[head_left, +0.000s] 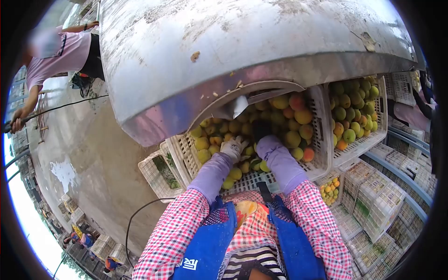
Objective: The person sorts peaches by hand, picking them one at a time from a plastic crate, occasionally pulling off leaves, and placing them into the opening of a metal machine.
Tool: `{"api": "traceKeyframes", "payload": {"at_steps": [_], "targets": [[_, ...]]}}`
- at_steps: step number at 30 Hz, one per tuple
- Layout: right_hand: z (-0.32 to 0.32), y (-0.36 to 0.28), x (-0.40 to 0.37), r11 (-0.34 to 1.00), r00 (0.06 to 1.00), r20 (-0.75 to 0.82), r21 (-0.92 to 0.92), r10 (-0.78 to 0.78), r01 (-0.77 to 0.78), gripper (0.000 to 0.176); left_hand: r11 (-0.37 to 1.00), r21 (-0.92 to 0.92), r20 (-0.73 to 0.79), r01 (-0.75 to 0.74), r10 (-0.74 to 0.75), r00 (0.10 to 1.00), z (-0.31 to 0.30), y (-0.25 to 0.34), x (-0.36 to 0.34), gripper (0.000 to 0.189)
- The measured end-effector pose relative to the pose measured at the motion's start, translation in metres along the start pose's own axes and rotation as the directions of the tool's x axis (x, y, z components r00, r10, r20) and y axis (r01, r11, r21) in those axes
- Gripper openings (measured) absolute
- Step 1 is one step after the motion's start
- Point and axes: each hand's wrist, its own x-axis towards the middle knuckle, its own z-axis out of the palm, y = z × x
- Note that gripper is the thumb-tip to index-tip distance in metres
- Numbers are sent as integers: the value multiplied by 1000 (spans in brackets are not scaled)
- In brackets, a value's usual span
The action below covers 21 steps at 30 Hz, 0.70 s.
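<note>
My left hand (234,148), in a whitish glove, reaches down onto the fruit in a white plastic crate (322,126). Its fingers look spread over the fruit, with none plainly gripped. My right hand (262,130), in a dark glove, is beside it among the same fruit; its fingers are lost in shadow. The round fruits (292,138) are yellow-green, some blushed orange-red, and resemble peaches or apricots. Above the crate's far side hangs a sheet-metal housing (252,42) with a curved cutout, which hides part of the fruit.
Another crate of fruit (368,151) stands to the right, with stacked crates (373,196) below it. A whitish crate (161,172) sits at lower left on the wet concrete floor (93,158). At upper left, a person (65,56) holds a dark cable (60,111).
</note>
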Motion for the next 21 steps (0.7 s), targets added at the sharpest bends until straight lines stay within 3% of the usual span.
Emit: {"api": "traceKeyframes", "payload": {"at_steps": [3,4,6,7,9,12,13,15,16,17,19,21], "targets": [[-10,15,-17,962,992,-107,258,-64,90,56,978,-206,-108,-11,-11,994,2,-3,-12,78],[-10,26,-23,885,974,-204,430,-100,181,60,844,-536,-92,-22,-32,995,2,-5,-17,73],[-10,43,-36,622,904,-403,673,-146,401,70,286,-958,-46,-31,-49,998,1,-17,-30,65],[-20,40,-49,437,896,-413,783,-165,442,72,-55,-996,-66,-67,-20,998,-20,-12,-53,52],[-59,28,-91,10,871,-449,888,-196,460,75,-218,-945,-256,-242,34,966,-58,1,-103,45],[-86,-1,-142,-100,834,-532,847,-148,523,76,-410,-828,-422,-383,4,907,-73,8,-147,40],[-92,-3,-153,-59,839,-530,848,-126,526,72,-459,-787,-455,-411,-18,890,-76,9,-160,39],[-119,-12,-178,206,769,-626,741,-134,639,70,-333,-716,-651,-613,1,759,-90,14,-196,40],[-125,-15,-187,334,734,-664,665,-144,668,69,-321,-727,-624,-607,-60,779,-91,17,-200,40],[-125,-18,-193,354,713,-688,639,-134,683,67,-311,-738,-594,-599,-121,795,-93,19,-204,40],[-126,-23,-200,353,695,-714,630,-88,692,68,-180,-707,-681,-683,-85,727,-93,22,-215,40],[-129,-29,-207,342,688,-723,633,-61,695,69,-183,-728,-654,-661,-108,749,-99,29,-226,43]]}}
